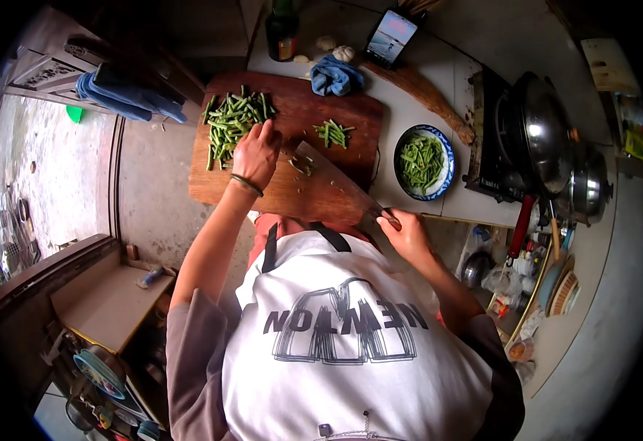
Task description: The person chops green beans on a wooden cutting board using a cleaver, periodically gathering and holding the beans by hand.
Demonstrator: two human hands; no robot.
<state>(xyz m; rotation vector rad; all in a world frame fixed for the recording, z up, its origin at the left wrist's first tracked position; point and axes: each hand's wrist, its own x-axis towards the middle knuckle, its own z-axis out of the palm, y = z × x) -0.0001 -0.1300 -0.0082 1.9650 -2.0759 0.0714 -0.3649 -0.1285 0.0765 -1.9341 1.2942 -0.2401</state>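
Note:
My right hand grips the handle of a kitchen cleaver, whose broad blade lies slanted over the wooden cutting board. Beside the blade's far end are a few small trimmed scraps. My left hand, with a bracelet at its wrist, is at the lower right edge of a pile of green beans. Its fingers are curled, and what they pinch, if anything, is hidden. A smaller heap of cut beans sits on the board's right part. More cut beans fill a blue-rimmed bowl right of the board.
Behind the board stand a dark bottle, a crumpled blue cloth, garlic and a propped-up phone. A long piece of wood lies near the bowl. At right is a gas stove with a lidded wok.

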